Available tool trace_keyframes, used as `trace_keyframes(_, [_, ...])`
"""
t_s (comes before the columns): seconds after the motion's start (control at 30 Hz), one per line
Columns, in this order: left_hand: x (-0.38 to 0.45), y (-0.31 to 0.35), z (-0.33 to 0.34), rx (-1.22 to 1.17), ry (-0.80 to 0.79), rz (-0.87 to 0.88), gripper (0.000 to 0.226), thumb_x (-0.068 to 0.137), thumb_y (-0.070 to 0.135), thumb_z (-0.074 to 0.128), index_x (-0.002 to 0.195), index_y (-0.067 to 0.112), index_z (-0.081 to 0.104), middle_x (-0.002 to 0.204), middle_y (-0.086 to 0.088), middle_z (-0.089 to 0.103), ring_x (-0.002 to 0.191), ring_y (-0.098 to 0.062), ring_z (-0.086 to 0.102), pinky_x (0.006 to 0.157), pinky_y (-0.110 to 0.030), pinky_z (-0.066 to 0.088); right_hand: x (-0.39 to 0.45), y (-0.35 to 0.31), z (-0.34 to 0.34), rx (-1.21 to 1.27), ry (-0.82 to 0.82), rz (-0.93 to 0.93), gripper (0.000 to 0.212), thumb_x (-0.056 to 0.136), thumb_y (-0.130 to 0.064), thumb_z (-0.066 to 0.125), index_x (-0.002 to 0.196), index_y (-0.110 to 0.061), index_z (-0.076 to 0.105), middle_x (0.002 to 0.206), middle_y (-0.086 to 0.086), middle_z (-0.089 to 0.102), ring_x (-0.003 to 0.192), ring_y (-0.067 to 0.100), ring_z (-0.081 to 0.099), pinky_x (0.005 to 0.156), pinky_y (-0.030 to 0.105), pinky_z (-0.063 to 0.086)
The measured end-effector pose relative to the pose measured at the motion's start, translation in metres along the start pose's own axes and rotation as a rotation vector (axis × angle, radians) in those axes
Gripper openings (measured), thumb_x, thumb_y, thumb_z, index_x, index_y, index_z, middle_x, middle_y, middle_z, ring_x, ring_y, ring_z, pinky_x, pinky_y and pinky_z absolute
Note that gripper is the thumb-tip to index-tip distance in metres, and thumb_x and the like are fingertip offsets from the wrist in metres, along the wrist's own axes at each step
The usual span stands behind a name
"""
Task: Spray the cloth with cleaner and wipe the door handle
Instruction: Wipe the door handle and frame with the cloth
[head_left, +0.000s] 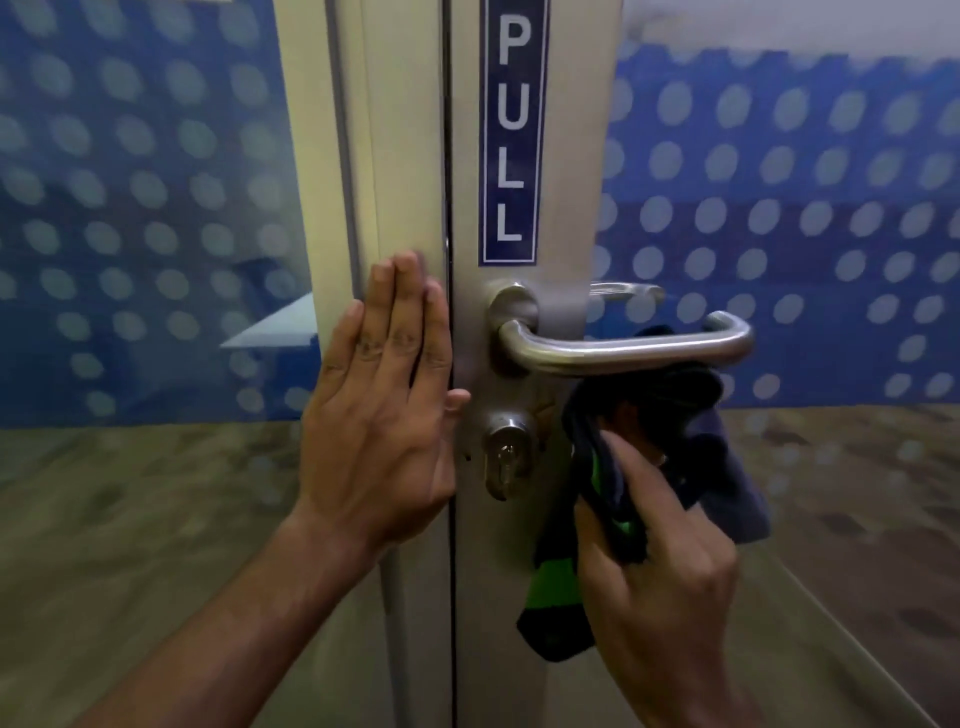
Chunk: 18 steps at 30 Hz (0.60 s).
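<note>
Door handle (623, 347) runs horizontal, lever pointing right. Right hand (660, 561) nearer, just below, pinching bunched cloth (717, 457) up against lever's underside. Left hand (384, 410) spread flat on frame (400, 156), left of handle.

Head view, close, facing door handle (623, 347)

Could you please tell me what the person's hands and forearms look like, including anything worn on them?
Both the left hand and right hand are bare: no gloves, rings, watch or bracelets show. Both forearms are uncovered as far as the picture reaches, with no sleeve in view.
</note>
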<state>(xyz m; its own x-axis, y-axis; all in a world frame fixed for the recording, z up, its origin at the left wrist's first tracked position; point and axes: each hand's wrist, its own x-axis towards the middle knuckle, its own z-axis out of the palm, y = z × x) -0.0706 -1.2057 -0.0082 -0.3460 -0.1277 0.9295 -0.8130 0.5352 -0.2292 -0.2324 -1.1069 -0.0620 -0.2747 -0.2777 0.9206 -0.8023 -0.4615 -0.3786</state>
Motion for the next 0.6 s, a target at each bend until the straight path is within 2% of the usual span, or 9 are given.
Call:
trace_keyframes(0.13, [-0.015,0.006,0.005,0.021,0.017,-0.005,0.065,0.099,0.03,0.027,0.153,-0.004,0.013,0.161,-0.021,0.005,0.152,-0.031,0.002,0.124,-0.042,0.004,0.011,0.006,0.003,-0.114,-0.035,-0.071,0.046,0.077,-0.013,0.063,0.123,-0.009,0.062,0.097,0.022,0.068,0.078,0.035,0.065,0.077,0.023,0.046])
trace_keyframes(0.27, [-0.027,0.01,0.01,0.02,0.041,-0.023,0.067,0.098,0.031,0.028,0.153,-0.003,0.012,0.163,-0.021,0.005,0.152,-0.03,0.001,0.124,-0.041,0.004,0.022,0.006,0.006,-0.224,-0.125,-0.191,0.05,0.077,-0.021,0.061,0.126,-0.01,0.06,0.088,0.019,0.065,0.076,0.032,0.059,0.067,0.036,0.05])
trace_keyframes(0.37, [-0.031,0.012,0.012,0.036,0.06,-0.032,0.067,0.099,0.033,0.026,0.154,-0.001,0.009,0.163,-0.02,0.003,0.152,-0.028,-0.001,0.124,-0.041,0.004,0.028,0.006,0.012,-0.381,-0.184,-0.296,0.055,0.077,-0.029,0.061,0.128,-0.008,0.056,0.08,0.011,0.066,0.079,0.03,0.061,0.079,0.038,0.044])
trace_keyframes(0.47, [-0.034,0.014,0.014,0.037,0.083,-0.047,0.067,0.1,0.034,0.026,0.155,0.001,0.007,0.164,-0.019,-0.001,0.152,-0.026,-0.004,0.124,-0.041,0.005,0.028,0.008,0.016,-0.495,-0.212,-0.353,0.055,0.083,-0.033,0.061,0.132,-0.008,0.052,0.086,0.011,0.069,0.088,0.031,0.063,0.092,0.044,0.043])
trace_keyframes(0.6, [-0.043,0.017,0.019,0.023,0.112,-0.055,0.067,0.099,0.033,0.027,0.155,0.002,0.006,0.164,-0.017,-0.003,0.152,-0.024,-0.006,0.124,-0.04,0.003,0.019,0.014,0.017,-0.542,-0.231,-0.412,0.049,0.084,-0.028,0.065,0.128,-0.011,0.054,0.096,0.012,0.07,0.098,0.031,0.063,0.093,0.043,0.043])
